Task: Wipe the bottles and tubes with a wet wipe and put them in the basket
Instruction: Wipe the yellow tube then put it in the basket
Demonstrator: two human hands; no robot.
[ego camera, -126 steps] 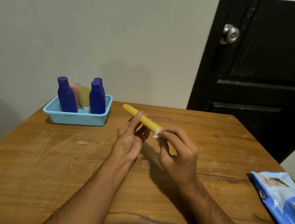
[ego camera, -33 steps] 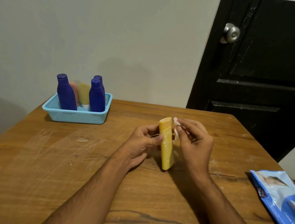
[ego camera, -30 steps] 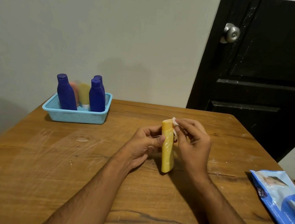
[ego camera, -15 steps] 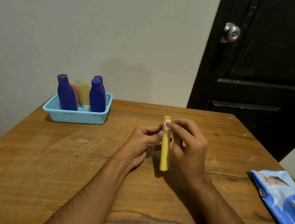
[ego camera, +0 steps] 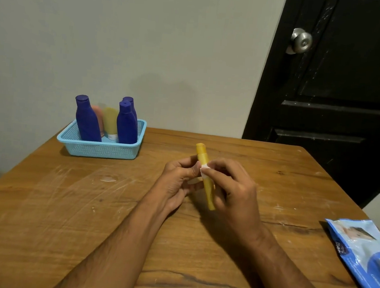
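Note:
A yellow tube (ego camera: 205, 177) stands nearly upright above the middle of the wooden table (ego camera: 40, 211). My left hand (ego camera: 176, 179) pinches it from the left. My right hand (ego camera: 231, 188) presses a small white wet wipe (ego camera: 204, 168) against its upper part with curled fingers. At the far left, a light blue basket (ego camera: 101, 148) holds three dark blue bottles (ego camera: 86, 120), an orange tube (ego camera: 98, 118) and a pale yellow tube (ego camera: 110, 120), all upright.
A blue and white pack of wet wipes (ego camera: 365, 253) lies at the table's right edge. A grey wall runs behind the table. A black door with a metal knob (ego camera: 300, 41) stands at the back right.
The yellow tube was lying slanted in my hands, then was turned upright. The wipe under my right fingers has slid down from the tube's top toward its middle.

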